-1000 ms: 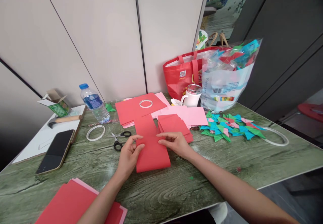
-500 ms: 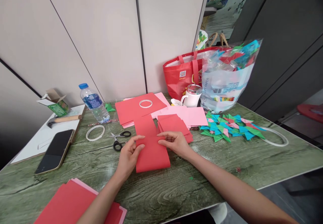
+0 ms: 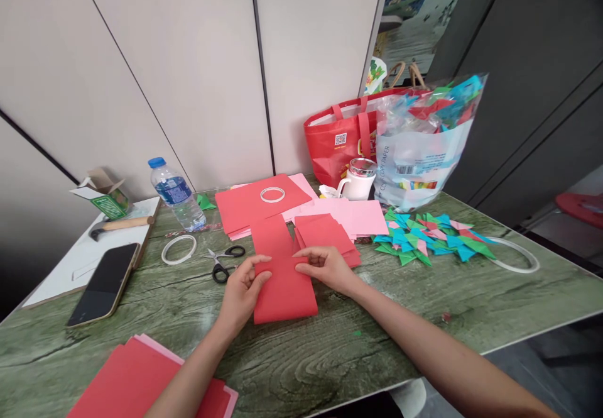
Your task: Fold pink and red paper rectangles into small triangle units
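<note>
A strip of red paper (image 3: pixel 285 295) lies before me with its near end curled over toward the far side, the bend rounded and uncreased. My left hand (image 3: pixel 244 289) pinches the left edge of the folded-over layer between thumb and fingers. On the opposite edge, my right hand (image 3: pixel 325 268) grips the same paper in a like pinch. Beyond the fingers the paper's single layer stretches away over the table. Just right of it rests a stack of red paper pieces (image 3: pixel 325 232). Black-handled scissors (image 3: pixel 226 261) lie left of my left hand.
Large red sheets (image 3: pixel 249 207) carry a tape ring; pink sheets (image 3: pixel 365 217) lie beside. Folded paper pieces (image 3: pixel 424 239) are heaped right, before a plastic bag (image 3: pixel 419 160) and mug (image 3: pixel 360 182). Left are a bottle (image 3: pixel 178 195), phone (image 3: pixel 104 285) and hammer (image 3: pixel 125 224). More red sheets (image 3: pixel 122 380) sit near my left forearm.
Hardly anything differs. Both hands keep their pinch on the red paper in the same place, and the view has shifted very slightly.
</note>
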The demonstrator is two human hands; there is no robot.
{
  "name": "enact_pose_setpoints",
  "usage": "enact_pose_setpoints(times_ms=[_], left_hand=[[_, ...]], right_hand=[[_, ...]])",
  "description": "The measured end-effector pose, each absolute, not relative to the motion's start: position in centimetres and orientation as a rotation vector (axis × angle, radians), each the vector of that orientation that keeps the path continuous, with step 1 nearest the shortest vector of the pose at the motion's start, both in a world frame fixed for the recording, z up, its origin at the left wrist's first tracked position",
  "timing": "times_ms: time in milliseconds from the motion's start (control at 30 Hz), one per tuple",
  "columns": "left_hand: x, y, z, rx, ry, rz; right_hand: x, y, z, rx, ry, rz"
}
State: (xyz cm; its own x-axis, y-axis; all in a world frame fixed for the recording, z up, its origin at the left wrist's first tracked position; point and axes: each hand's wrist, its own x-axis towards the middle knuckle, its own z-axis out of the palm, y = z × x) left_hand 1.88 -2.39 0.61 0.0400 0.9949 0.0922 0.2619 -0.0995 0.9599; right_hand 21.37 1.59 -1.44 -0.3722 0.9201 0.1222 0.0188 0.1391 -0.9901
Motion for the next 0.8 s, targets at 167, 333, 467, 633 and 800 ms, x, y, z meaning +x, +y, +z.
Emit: enact_pose_setpoints(times_ms=[167,333,467,633,800], left_hand=[[2.0,-2.5,0.5,1.696,1.330,1.037],[2.2,-2.8,0.3,1.842,1.326,0.946],[2.4,-2.9,0.5,1.699,1.305,0.967],[2.6,-2.8,1.2,1.259,1.103,1.062],[2.9,-2.8,1.0,1.076,1.106,1.098]], right_hand=[[21.3,1.4,-1.3,-0.951,-1.751,1.262],[21.0,1.0,-1.2,-0.903,-1.855,1.284],[21.0,0.9,-1.2,-0.926,-1.839,1.250],[21.1,1.2,-1.3,-1.013,-1.596,1.183],[21.1,1.2,-1.2,-0.997,-1.365,1.158]])
